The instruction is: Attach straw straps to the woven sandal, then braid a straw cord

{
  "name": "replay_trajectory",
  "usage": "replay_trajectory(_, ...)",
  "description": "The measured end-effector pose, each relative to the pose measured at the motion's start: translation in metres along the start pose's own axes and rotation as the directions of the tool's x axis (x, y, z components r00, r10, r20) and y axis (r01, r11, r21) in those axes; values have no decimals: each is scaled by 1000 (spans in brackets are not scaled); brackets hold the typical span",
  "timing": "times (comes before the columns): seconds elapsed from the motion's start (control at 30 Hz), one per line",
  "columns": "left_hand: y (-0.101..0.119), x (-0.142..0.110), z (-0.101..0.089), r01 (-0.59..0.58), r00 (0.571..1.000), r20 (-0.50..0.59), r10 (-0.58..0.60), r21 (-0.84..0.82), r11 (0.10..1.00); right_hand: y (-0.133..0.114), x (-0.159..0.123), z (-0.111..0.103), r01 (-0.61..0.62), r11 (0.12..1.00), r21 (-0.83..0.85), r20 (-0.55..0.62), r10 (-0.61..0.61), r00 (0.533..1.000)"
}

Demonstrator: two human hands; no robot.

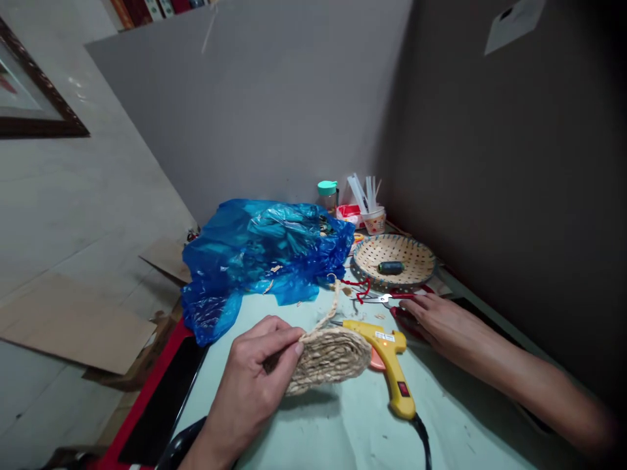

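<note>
My left hand [257, 372] pinches the edge of a coiled straw-rope mat [333, 356] and holds it tilted above the pale green table [343, 431]. A loose rope tail [334, 301] runs up from the coil. A yellow glue gun [389, 362] lies just right of the mat, its black cord trailing toward me. My right hand [434, 320] reaches out flat beside red-handled scissors [386, 299], fingertips touching or almost touching the handles; the fingers are extended and nothing is gripped.
A crumpled blue plastic bag [259, 254] fills the table's left back. A woven tray [416, 274] holding a dark thread spool [390, 267] sits by the grey wall, with a cup of sticks [375, 219] and a green-lidded jar [327, 194] behind. Cardboard sheets [73, 326] lie on the floor at left.
</note>
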State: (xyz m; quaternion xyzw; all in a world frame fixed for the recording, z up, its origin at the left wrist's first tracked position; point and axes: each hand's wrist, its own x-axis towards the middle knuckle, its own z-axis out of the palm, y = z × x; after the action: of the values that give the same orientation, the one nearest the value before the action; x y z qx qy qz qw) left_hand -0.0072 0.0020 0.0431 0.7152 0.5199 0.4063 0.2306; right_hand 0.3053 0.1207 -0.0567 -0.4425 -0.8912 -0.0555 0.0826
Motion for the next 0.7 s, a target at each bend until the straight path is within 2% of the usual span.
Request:
replay_trajectory(0.23,9,2,-11,0,1000,11,0,-51,999,-3,2,4,10,1000,16,-38,-9,999)
replay_trajectory(0.43,-3,5,-18,-8,1000,16,10,-84,996,-6,-3,4,-18,997,76,-55,22,998)
replay_trajectory(0.5,-10,5,-18,2,999,34,2,-119,993,-6,-4,-3,-26,994,108,-54,32,998)
replay_trajectory(0.57,-19,5,-18,36,998,52,-27,-184,982,-6,-6,-17,-43,975,217,-40,53,998)
replay_trajectory(0.7,-33,3,-19,75,997,43,-65,-316,946,-10,-10,-46,-110,865,489,-4,128,992)
